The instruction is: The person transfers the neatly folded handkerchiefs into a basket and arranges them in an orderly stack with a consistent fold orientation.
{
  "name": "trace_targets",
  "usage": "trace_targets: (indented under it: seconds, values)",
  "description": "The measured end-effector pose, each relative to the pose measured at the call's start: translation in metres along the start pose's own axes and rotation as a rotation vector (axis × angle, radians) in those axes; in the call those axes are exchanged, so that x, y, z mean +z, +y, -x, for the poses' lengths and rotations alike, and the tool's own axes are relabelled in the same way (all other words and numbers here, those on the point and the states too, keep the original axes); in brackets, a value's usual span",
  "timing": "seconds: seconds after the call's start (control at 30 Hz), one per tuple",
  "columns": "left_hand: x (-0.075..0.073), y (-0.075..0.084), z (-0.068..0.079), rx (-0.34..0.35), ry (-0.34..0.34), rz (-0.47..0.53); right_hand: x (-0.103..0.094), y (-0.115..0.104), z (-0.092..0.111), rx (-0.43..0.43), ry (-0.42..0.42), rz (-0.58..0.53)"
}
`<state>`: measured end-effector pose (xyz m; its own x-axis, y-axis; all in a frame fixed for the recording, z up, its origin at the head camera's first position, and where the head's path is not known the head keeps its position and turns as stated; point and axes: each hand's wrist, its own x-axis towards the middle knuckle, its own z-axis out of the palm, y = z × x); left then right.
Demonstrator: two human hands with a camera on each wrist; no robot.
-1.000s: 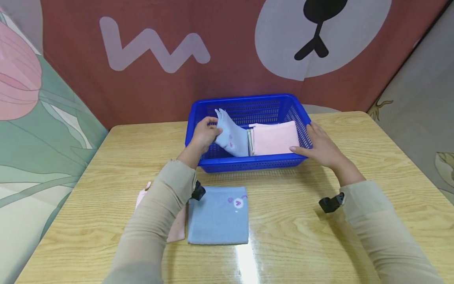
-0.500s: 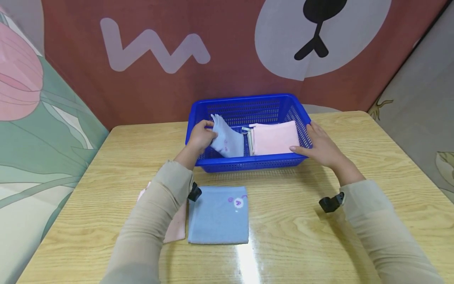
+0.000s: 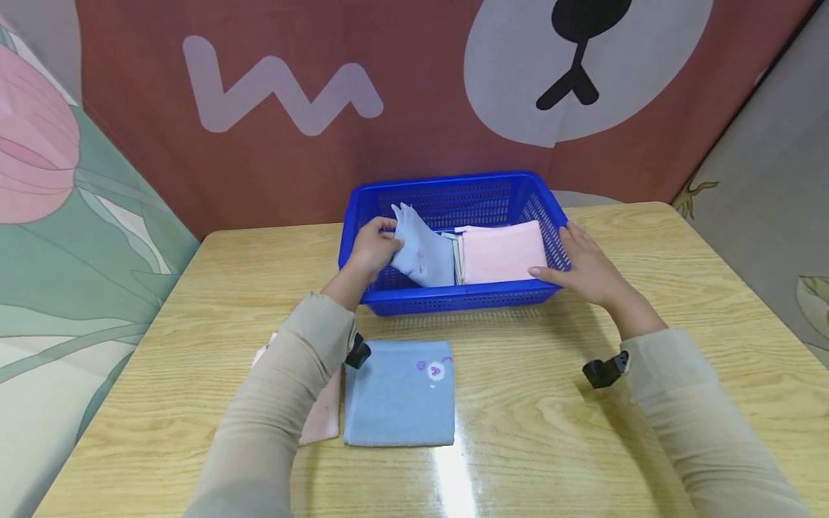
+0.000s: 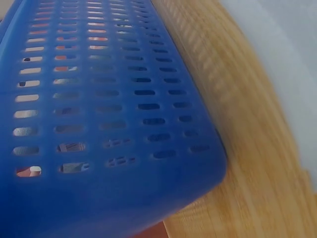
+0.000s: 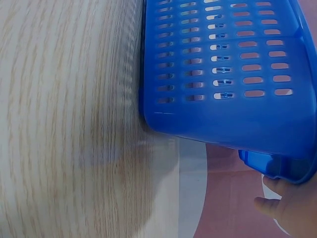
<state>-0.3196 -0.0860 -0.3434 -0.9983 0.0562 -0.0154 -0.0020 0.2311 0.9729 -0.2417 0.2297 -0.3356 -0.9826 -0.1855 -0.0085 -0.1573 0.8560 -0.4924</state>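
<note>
A blue plastic basket (image 3: 447,295) with slotted walls stands toward the table's back. Inside its left half, my left hand (image 3: 372,250) pinches the upper left edge of a folded light blue towel (image 3: 424,252), which leans at a slant. Beside that towel, a pale pink folded towel (image 3: 504,252) fills the right part, with thin pale edges of cloth between the two. My right hand (image 3: 586,270) grips the basket's front right corner, thumb over the front rim and fingers at the right side. The left wrist view shows only the basket's outer wall (image 4: 99,198).
On the table (image 3: 518,417), a blue towel (image 3: 398,396) with a bear face lies flat in front of the basket. A pink towel (image 3: 322,417) lies left of it, partly under my left sleeve. A printed curtain (image 3: 278,165) hangs behind the basket.
My left hand moves the light blue towel a little left, then back right against the thin cloth edges beside the pink towel. My right hand stays on the basket corner.
</note>
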Motion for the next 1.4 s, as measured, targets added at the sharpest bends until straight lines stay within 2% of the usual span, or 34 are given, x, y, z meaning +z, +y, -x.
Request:
trace_targets:
  seconds: [0.03,0.07,0.13,0.2,0.23,0.3,0.33,0.4,0.47,0.5,0.57,0.7,0.87,1.07,1.3,1.4]
  values:
    - [0.000,-0.008,-0.006,0.026,-0.010,0.031,0.000,0.000,0.000,0.001,-0.001,0.000]
    - [0.000,-0.007,-0.005,0.019,-0.010,0.035,0.000,0.000,0.000,0.002,-0.003,0.000]
    - [0.002,-0.059,-0.058,-0.006,-0.016,0.034,0.000,-0.001,0.000,0.002,-0.007,-0.003]
    - [0.002,-0.102,-0.099,-0.003,-0.020,0.036,-0.001,-0.001,0.000,-0.002,-0.009,0.000]
    - [0.001,-0.120,-0.116,0.007,-0.017,0.030,-0.001,-0.001,0.000,-0.005,-0.009,0.004]
    - [0.001,-0.133,-0.130,-0.027,-0.004,-0.024,-0.001,-0.001,0.001,-0.014,-0.006,0.009]
    - [0.001,-0.109,-0.106,-0.019,0.005,-0.046,-0.001,-0.001,0.001,-0.018,-0.004,0.012]
    - [-0.001,-0.060,-0.058,-0.041,0.019,-0.155,-0.002,0.000,0.001,-0.027,0.000,0.017]
    - [-0.003,-0.019,-0.019,-0.069,0.012,-0.279,-0.002,-0.001,0.001,-0.028,0.000,0.015]
    - [-0.004,-0.004,-0.005,-0.083,0.001,-0.347,-0.002,-0.001,0.001,-0.028,0.000,0.013]
    - [-0.007,0.010,0.011,-0.104,-0.028,-0.489,-0.002,-0.001,0.001,-0.029,0.001,0.013]
    - [-0.010,0.017,0.021,-0.103,-0.083,-0.668,-0.001,-0.001,0.000,-0.028,0.002,0.009]
    - [-0.008,0.019,0.025,-0.083,-0.103,-0.811,-0.001,0.000,0.000,-0.023,-0.002,0.004]
    - [-0.003,0.016,0.023,-0.108,-0.112,-0.922,-0.001,0.000,0.000,-0.022,-0.002,0.007]
    - [0.000,0.016,0.025,-0.096,-0.149,-1.101,-0.001,0.000,0.001,-0.019,-0.002,0.003]
    - [0.002,0.018,0.027,-0.121,-0.142,-1.133,-0.001,0.000,0.001,-0.019,0.001,0.003]
